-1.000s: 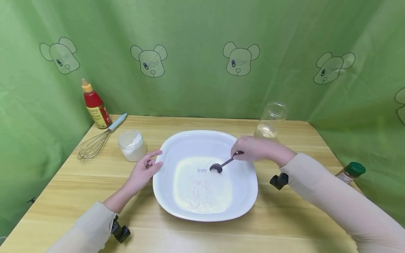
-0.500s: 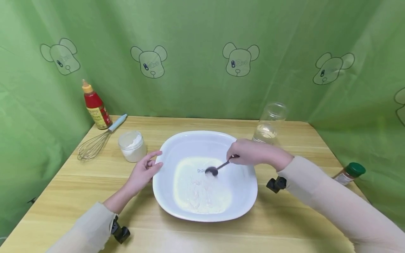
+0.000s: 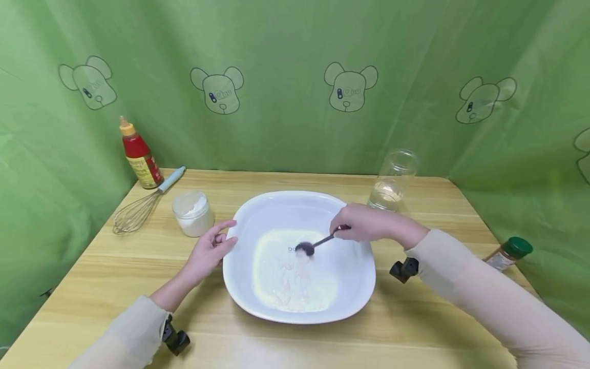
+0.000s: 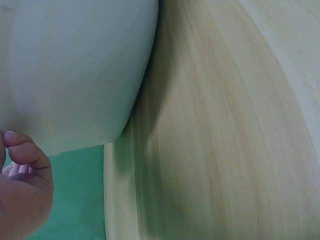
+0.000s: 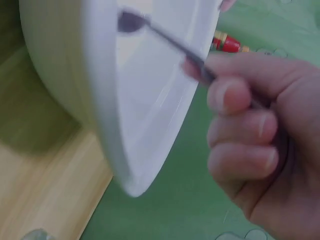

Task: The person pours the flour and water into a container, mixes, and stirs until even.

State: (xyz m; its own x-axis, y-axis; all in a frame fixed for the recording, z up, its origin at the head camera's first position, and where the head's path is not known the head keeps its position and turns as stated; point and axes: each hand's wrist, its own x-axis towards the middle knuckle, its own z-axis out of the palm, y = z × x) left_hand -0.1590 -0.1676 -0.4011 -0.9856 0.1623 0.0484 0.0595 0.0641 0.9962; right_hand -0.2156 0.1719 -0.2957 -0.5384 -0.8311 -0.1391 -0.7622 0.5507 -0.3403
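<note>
A white basin (image 3: 244,277) with a wet-looking, whitish patch on its floor stands at mid-table. My left hand (image 3: 209,251) grips its left rim, thumb and fingers at the edge; in the left wrist view the curled fingers (image 4: 27,152) meet the basin's outer wall. Over the basin, my right hand (image 3: 361,221) holds a dark spoon (image 3: 304,249) by its handle. The spoon's bowl is tipped, with white powder at its lip and below it. In the right wrist view, my fingers (image 5: 242,127) curl round the spoon's handle.
Left of the basin are a jar of white powder (image 3: 193,218), a whisk (image 3: 138,212) and a red sauce bottle (image 3: 142,159). A glass with pale liquid (image 3: 387,192) stands behind my right hand. A green-capped shaker (image 3: 509,251) is at the right edge, partly behind the sleeve.
My right hand has moved slightly left with the spoon, and the spoon's bowl has turned over so that powder drops into the basin. The left hand stays on the rim.
</note>
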